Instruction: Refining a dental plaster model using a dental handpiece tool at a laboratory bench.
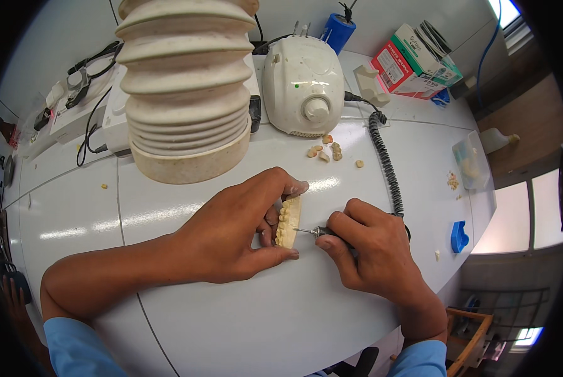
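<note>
A pale yellow dental model (289, 221) with a row of moulded teeth stands between the fingers and thumb of my left hand (231, 226), its tooth side toward the palm. My right hand (374, 246) grips a handheld rotary tool (322, 232) like a pen. The tool's thin metal bit points left and reaches the model's right side; whether it touches cannot be made out. A coiled black cord (387, 164) runs from behind my right hand up to a white control unit (306, 88) with a round knob.
A ribbed white suction hose (187, 88) hangs over the table (187, 327) at back left. Small tooth-like pieces (337, 151) lie before the control unit. At right are a blue tray piece (459, 237) and a clear plastic tub (472, 162); boxes (413, 63) stand at the back.
</note>
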